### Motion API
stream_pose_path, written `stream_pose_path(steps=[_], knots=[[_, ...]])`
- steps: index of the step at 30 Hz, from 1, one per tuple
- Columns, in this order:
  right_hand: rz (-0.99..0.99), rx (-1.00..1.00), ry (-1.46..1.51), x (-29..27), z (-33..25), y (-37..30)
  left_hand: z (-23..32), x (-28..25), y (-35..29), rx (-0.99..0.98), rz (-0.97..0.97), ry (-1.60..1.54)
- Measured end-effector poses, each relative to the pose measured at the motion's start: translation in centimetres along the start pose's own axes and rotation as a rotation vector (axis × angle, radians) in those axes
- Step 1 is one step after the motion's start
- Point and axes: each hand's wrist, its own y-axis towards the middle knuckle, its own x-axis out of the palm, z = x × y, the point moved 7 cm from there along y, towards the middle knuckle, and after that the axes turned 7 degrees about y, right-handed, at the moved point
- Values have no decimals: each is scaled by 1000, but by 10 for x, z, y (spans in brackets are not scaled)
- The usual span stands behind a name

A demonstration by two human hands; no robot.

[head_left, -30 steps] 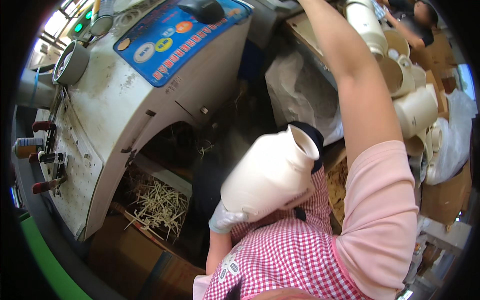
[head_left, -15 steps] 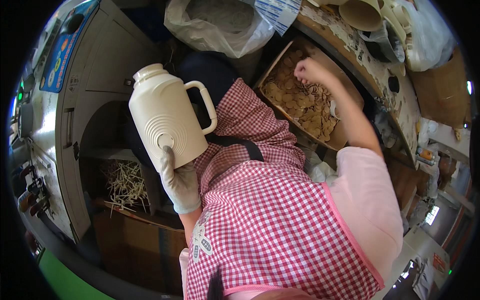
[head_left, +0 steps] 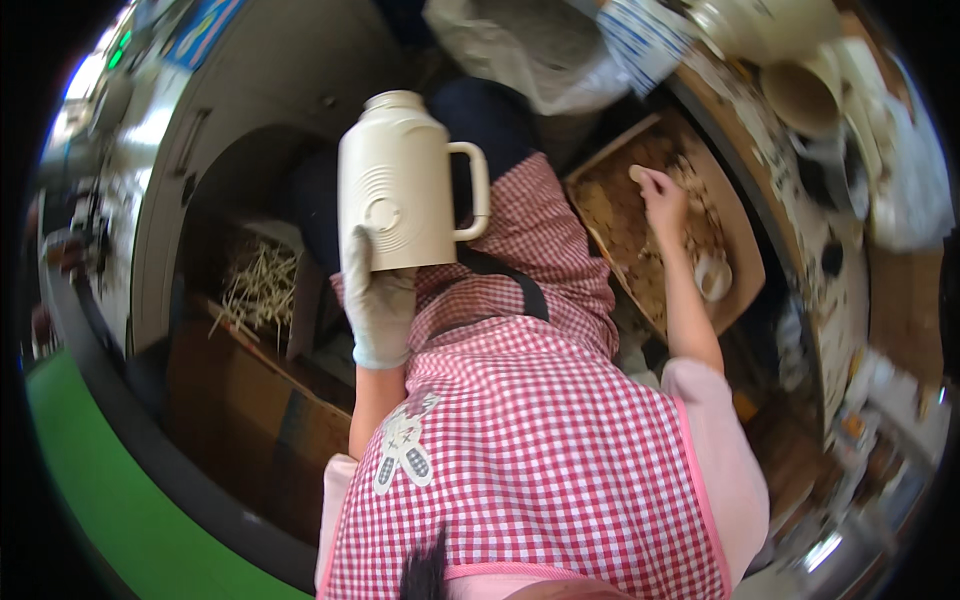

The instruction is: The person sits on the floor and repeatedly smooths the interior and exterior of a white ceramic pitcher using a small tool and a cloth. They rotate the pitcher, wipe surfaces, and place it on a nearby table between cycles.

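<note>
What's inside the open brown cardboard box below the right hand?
Thin round tan discs and a white ring-shaped item show in the box. The bare right hand and forearm block part of the view; the bottom beneath the discs is hidden.

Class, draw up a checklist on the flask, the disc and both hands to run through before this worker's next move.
1. Gloved left hand grips the lower end of the cream flask body: ok, thumb on its front.
2. Flask handle unobstructed by either hand: ok.
3. Right hand holds the small round disc securely: ok, pinched at the fingertips.
4. Both hands gloved: not ok, right is bare.
5. Disc undamaged: cannot tell, too small.
</note>
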Motion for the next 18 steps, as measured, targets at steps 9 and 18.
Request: stream_pose_path(steps=[9,18], knots=[[-891,-3,692,163,-260,-137,-3,-2,-4,49,-17,251],[-814,-174,432,182,-276,-148,15,-11,-4,348,4,712]])
